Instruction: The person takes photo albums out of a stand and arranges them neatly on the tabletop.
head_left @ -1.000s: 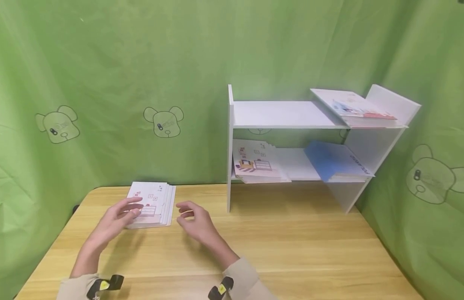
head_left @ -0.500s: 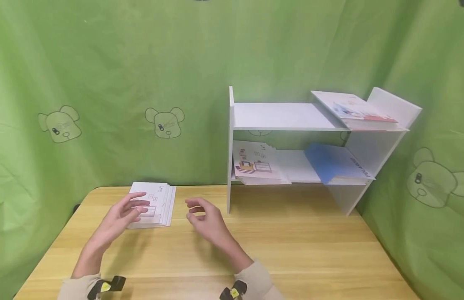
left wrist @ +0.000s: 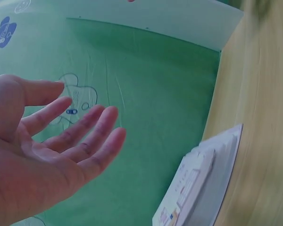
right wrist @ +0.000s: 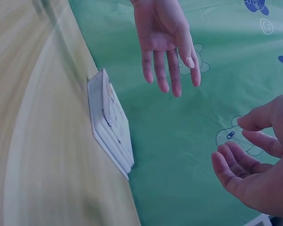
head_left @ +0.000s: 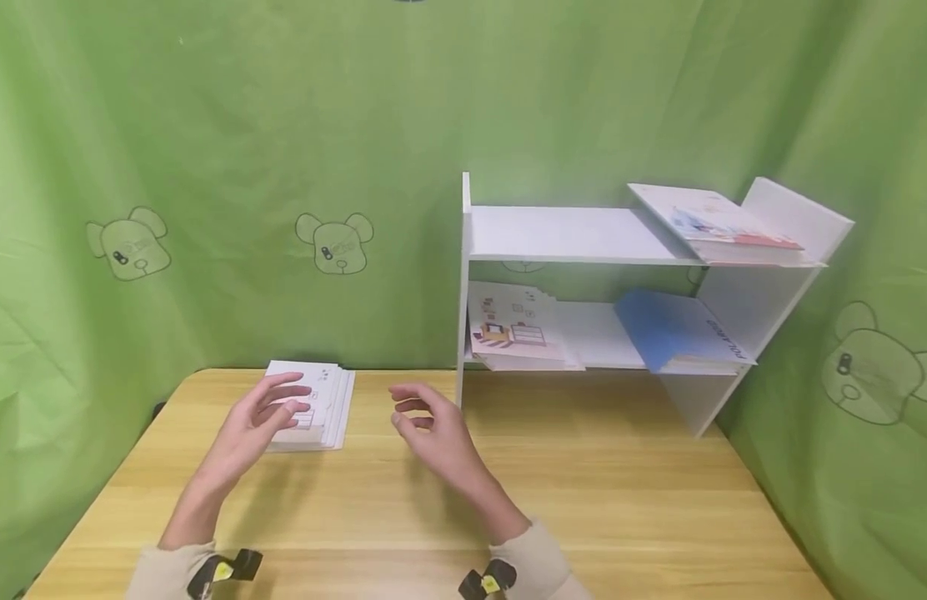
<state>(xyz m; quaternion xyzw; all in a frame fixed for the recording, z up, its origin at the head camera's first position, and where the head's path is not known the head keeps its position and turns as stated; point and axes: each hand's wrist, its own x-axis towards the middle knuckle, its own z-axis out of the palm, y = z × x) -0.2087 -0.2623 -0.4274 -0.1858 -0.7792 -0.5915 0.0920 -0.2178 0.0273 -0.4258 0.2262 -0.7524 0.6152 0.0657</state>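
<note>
L hand (head_left: 255, 421) hangs above the book stack (head_left: 328, 408), R hand (head_left: 443, 433) nr its right side, both holding nth, fingers loosely apart. Stack's by the back edge of the table (head_left: 621, 500); being uneven, it could fan out if knocked one-sidedly. Curtain (head_left: 411, 317) tight behind; more room R, twd shelf (head_left: 568, 232).

Prob. a curtained-off booth, studio-type: green curtain (head_left: 403, 108) w/ bear prints (head_left: 334, 246) at back & both sides, wood table (head_left: 621, 508), white shelf (head_left: 568, 231).

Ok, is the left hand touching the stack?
No, the right wrist view shows a gap between the left hand and the stack.
</note>
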